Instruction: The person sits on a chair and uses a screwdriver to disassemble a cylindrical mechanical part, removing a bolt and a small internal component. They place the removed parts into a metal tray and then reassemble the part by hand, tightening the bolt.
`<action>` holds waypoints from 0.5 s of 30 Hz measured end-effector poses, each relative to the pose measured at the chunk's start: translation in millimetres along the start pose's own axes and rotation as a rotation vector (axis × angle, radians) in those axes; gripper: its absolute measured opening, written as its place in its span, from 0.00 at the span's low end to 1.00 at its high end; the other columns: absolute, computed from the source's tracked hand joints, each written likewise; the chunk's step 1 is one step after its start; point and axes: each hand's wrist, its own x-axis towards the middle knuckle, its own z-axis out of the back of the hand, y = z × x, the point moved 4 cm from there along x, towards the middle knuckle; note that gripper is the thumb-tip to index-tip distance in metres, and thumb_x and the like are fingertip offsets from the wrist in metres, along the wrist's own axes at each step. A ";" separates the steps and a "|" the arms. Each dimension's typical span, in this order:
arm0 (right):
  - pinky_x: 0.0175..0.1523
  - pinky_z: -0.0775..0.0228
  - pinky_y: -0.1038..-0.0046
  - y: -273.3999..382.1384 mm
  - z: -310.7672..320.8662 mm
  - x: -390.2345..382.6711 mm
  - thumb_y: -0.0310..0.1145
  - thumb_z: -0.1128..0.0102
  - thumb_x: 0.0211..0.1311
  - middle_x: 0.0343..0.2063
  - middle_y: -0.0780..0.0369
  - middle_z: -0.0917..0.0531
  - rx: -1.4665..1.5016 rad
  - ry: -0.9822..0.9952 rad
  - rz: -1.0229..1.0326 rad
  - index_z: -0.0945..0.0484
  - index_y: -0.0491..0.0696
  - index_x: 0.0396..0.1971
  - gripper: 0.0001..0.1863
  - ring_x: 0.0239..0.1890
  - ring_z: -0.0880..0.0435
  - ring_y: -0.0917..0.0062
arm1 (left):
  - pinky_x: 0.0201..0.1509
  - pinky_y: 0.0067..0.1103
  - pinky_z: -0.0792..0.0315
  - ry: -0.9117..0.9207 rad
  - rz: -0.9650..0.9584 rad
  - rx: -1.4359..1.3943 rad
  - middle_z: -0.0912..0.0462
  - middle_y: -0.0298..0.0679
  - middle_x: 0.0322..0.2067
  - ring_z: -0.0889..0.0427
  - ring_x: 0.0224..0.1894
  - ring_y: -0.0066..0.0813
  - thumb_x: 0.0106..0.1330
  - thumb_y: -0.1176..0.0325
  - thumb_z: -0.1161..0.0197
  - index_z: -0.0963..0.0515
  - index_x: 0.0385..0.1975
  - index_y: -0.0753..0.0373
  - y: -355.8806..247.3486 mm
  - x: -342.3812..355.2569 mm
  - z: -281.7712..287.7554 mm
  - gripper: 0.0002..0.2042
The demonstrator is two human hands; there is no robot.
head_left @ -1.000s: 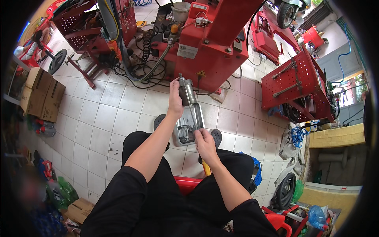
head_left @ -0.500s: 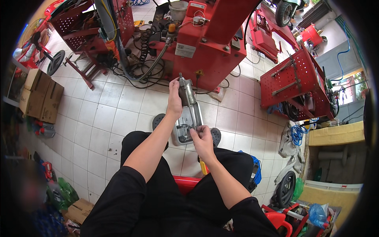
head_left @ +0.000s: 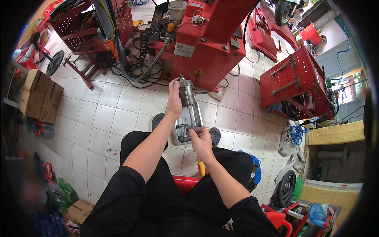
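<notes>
My left hand point(head_left: 175, 100) is wrapped round a grey metal cylinder point(head_left: 188, 96) with a collar and a thin threaded stub at its top. The cylinder is tilted, its upper end away from me. A slim metal rod point(head_left: 194, 114) runs from it down to my right hand point(head_left: 201, 141), whose thumb and fingers are closed on the rod's lower end. Below that hand a yellow-and-red handle point(head_left: 201, 167) shows; its link to the rod is hidden. Under my hands a grey metal tray point(head_left: 174, 139) holds small metal parts point(head_left: 182, 129), on the floor between my shoes.
A red machine point(head_left: 205, 59) stands ahead, with black cables point(head_left: 138, 69) on the tiles beside it. To the right is a red perforated tool cart point(head_left: 294, 83). Cardboard boxes point(head_left: 41, 96) stand left. A black wheel point(head_left: 286, 189) lies at lower right.
My right hand has shifted very slightly left, and the yellow-and-red handle below it shows more fully. The left hand and the cylinder hold almost the same place.
</notes>
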 end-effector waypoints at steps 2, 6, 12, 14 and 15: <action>0.16 0.49 0.85 4.5 -2.4 -1.6 0.38 0.47 0.68 0.18 0.69 0.30 0.093 0.007 -0.076 0.33 0.45 0.37 0.11 0.15 0.35 0.90 | 0.37 0.26 0.24 -0.002 0.004 0.009 0.22 0.38 0.38 0.20 0.31 0.29 0.73 0.54 0.57 0.39 0.52 0.58 -1.5 -0.4 0.5 0.17; 0.15 0.50 0.85 2.7 -2.8 -1.5 0.37 0.46 0.67 0.18 0.68 0.30 0.238 0.053 -0.223 0.34 0.44 0.38 0.12 0.14 0.36 0.90 | 0.37 0.26 0.24 -0.002 -0.002 0.018 0.22 0.38 0.39 0.20 0.31 0.29 0.73 0.54 0.57 0.39 0.52 0.58 -0.1 -0.5 -0.2 0.17; 0.15 0.50 0.84 3.0 -2.8 -1.4 0.34 0.44 0.66 0.19 0.68 0.29 0.133 0.003 -0.089 0.33 0.43 0.37 0.11 0.12 0.38 0.89 | 0.33 0.26 0.22 0.016 -0.009 0.067 0.22 0.41 0.42 0.18 0.31 0.35 0.73 0.52 0.59 0.40 0.55 0.57 10.0 4.0 6.2 0.19; 0.15 0.50 0.84 4.0 -0.8 -1.8 0.32 0.42 0.65 0.19 0.67 0.29 0.132 -0.003 -0.153 0.33 0.42 0.38 0.11 0.12 0.38 0.89 | 0.33 0.26 0.22 0.018 -0.016 0.059 0.22 0.41 0.42 0.18 0.31 0.35 0.73 0.51 0.59 0.40 0.55 0.57 11.6 4.5 8.6 0.19; 0.15 0.49 0.84 4.7 -0.3 -1.6 0.32 0.42 0.64 0.20 0.67 0.29 0.140 -0.001 -0.158 0.33 0.42 0.38 0.12 0.12 0.37 0.89 | 0.33 0.26 0.22 0.016 -0.013 0.059 0.22 0.41 0.42 0.18 0.31 0.35 0.73 0.51 0.59 0.40 0.55 0.57 11.2 4.1 7.8 0.19</action>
